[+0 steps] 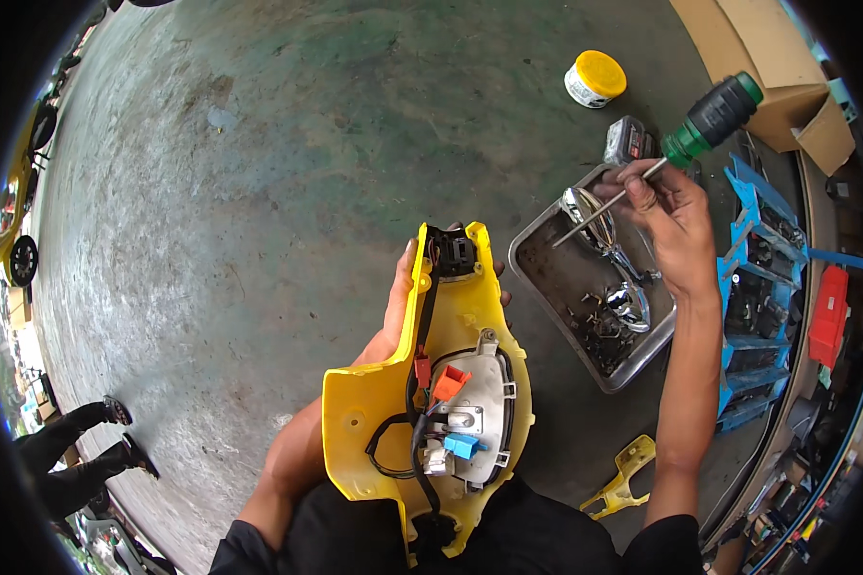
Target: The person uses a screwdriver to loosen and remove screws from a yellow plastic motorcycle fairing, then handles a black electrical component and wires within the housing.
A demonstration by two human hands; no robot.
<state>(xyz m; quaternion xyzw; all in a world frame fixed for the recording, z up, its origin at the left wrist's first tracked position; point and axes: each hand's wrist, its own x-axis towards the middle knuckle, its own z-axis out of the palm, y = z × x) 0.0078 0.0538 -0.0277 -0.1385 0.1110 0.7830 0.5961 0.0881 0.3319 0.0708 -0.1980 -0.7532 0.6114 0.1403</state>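
Gripping curved yellow plastic shell [468, 311] in half-curled left hand [399, 295]; pinching green-and-black-handled screwdriver [702, 126] in part-closed right hand [679, 222], far right.

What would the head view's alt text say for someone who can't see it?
A left hand holds a yellow plastic housing with wires and coloured connectors inside, while the right hand grips a green-and-black screwdriver near a metal tray of small parts. A yellow-lidded tub sits on the floor.
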